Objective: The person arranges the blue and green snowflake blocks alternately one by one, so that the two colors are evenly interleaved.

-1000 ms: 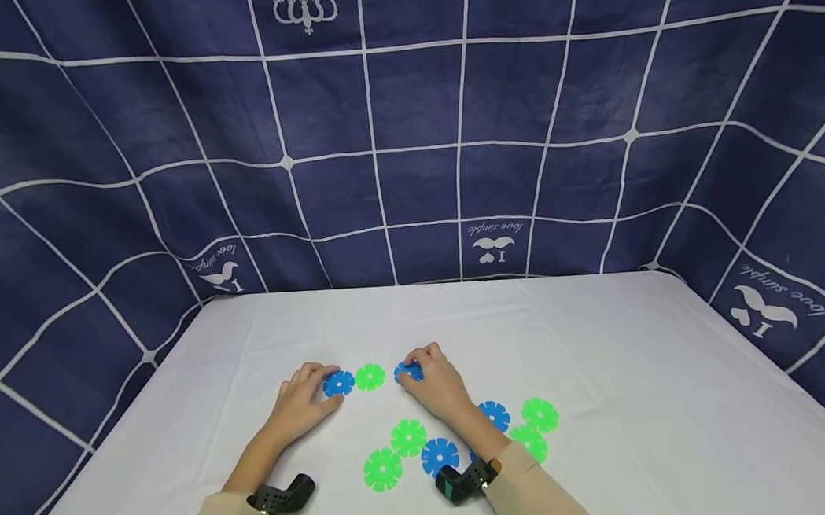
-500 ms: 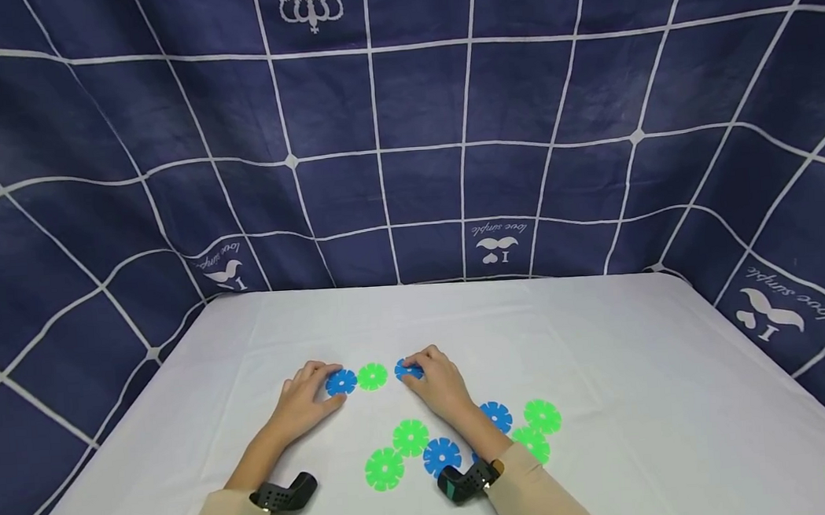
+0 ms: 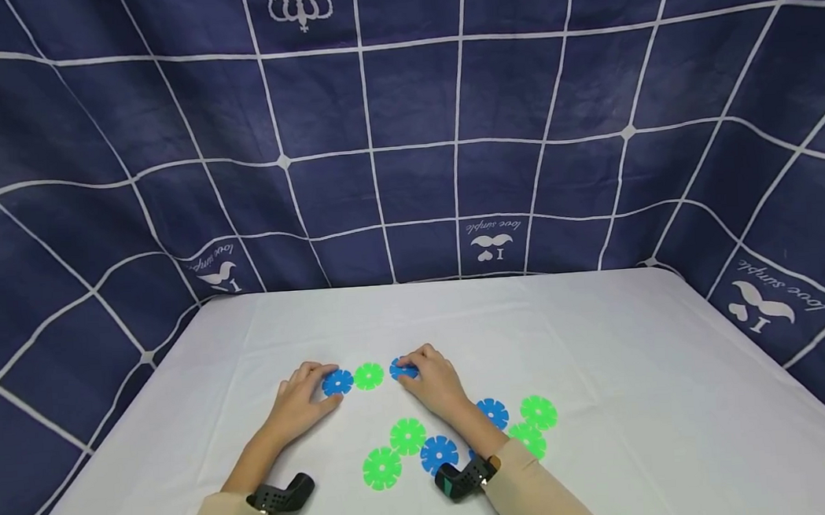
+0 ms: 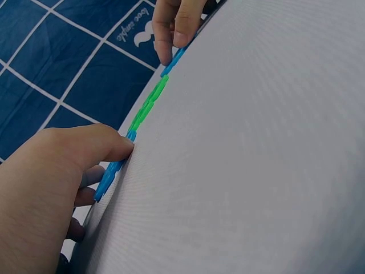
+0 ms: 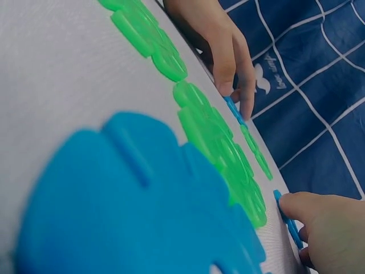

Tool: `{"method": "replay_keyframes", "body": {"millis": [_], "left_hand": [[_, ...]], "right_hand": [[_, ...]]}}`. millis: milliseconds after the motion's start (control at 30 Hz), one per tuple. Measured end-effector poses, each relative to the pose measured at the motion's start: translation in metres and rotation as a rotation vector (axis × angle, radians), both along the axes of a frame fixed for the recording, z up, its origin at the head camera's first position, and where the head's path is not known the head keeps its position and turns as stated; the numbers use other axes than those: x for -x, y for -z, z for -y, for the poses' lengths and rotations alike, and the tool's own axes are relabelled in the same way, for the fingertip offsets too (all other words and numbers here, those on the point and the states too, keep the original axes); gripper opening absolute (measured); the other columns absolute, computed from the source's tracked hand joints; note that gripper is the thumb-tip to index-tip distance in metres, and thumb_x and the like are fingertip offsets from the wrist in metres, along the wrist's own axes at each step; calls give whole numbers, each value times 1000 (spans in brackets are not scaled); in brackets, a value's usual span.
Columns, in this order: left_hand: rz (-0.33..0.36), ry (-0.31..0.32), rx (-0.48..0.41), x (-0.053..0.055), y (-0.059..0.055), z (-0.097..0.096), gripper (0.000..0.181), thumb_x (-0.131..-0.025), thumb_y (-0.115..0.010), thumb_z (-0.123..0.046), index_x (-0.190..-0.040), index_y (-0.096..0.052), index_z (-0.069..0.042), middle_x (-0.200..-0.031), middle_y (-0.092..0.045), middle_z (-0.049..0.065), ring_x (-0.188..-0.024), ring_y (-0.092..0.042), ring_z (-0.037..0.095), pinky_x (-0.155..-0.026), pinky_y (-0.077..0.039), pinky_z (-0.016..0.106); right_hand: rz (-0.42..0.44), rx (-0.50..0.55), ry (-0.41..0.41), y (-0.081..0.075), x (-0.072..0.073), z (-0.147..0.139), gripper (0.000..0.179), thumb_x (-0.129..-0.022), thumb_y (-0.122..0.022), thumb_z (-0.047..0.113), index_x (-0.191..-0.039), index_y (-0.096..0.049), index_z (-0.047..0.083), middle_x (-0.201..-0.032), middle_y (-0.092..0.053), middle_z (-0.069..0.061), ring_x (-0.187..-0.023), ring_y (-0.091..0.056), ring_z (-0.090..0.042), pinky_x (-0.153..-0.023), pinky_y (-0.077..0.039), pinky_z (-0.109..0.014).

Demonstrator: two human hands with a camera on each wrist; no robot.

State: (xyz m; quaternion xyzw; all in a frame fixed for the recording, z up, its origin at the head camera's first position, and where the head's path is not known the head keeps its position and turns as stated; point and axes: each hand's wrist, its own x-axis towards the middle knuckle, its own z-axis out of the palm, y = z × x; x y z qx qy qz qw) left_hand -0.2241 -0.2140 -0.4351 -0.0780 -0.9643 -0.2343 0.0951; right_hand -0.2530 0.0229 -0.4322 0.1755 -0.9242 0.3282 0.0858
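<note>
My left hand (image 3: 299,402) holds a blue slotted plastic building disc (image 3: 337,382) by its edges, thumb on the near side and fingers on the far side. Flat on the cloth, a green slotted disc (image 3: 368,376) lies right beside that blue one, their rims meeting. To its right, my right hand (image 3: 437,383) pinches a second blue disc (image 3: 394,370) between thumb and fingers, partly covering it. A narrow gap parts this disc from the green one. In the left wrist view the green disc (image 4: 149,104) sits between the two held blue discs.
Nearer the person lie more loose discs: two green ones (image 3: 381,469) and a blue one (image 3: 439,454) in the middle. Further right are another blue disc (image 3: 492,412) and two green ones (image 3: 538,412). The right forearm hides part of this group. A navy checked curtain (image 3: 415,178) stands behind the white-covered table (image 3: 601,332).
The blue disc in my right hand has shifted slightly left, narrowing the gap to the green disc. My left hand and its disc stay in place; the head view sways a little.
</note>
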Motion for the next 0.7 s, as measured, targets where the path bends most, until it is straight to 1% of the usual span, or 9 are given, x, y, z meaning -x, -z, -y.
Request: {"method": "replay_keyframes", "body": {"millis": [167,533,700], "left_hand": [[7,-4,-1,-1,-1,0,51,-79,-63,-33,-125,-53,-12,-121,-49,11,-113,-46,28,-77,-29,35],[20,-6,-4,0,1,-3,50,-79,-63,-33,-124,-53,-13,-122,-49,11,-115,-45,28,-79,-29,36],[12,-11,-7,-1,1,-2,51,-79,-63,-32,-124,-53,-12,-122,-49,11,-114,-45,29,-79,-29,37]], "right_hand": [[9,9,-10,-1,-1,0,24,-82,-63,27,-104,-67,18,-99,-54,-2,-87,-53,-16,-76,-41,-33],[27,12,-3,1,-2,-1,24,-84,-61,28,-105,-67,18,-100,-55,-2,-92,-53,-17,-81,-40,-35],[7,4,-28,0,-1,0,25,-84,-61,27,-107,-66,18,-102,-55,-2,-95,-54,-18,-83,-39,-37]]}}
